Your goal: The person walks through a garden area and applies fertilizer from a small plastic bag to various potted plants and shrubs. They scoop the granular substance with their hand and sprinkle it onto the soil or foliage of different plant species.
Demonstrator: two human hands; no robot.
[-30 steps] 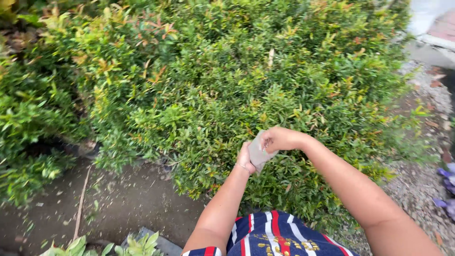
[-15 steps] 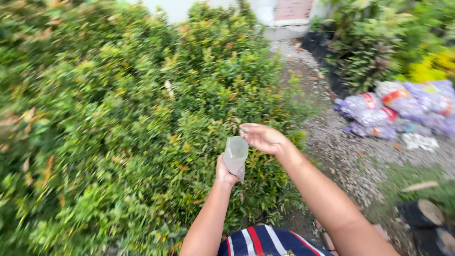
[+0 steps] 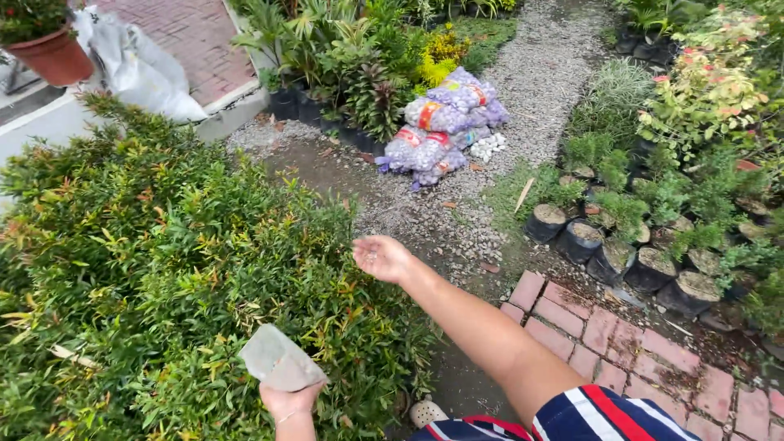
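Grey bag [image 3: 279,361] — gripped in left hand [image 3: 287,400], above shrub [image 3: 155,269].

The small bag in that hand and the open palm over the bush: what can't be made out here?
- Head view: what the small grey bag holds; its sides are cloudy.
- The left hand: cut off by the bottom edge, so its grip shows only in part.
- The right hand: tiny pale specks on the open palm, too small to identify.
- The ground beneath the bush: hidden by leaves.
- The pile of sacks: contents too far off to tell.
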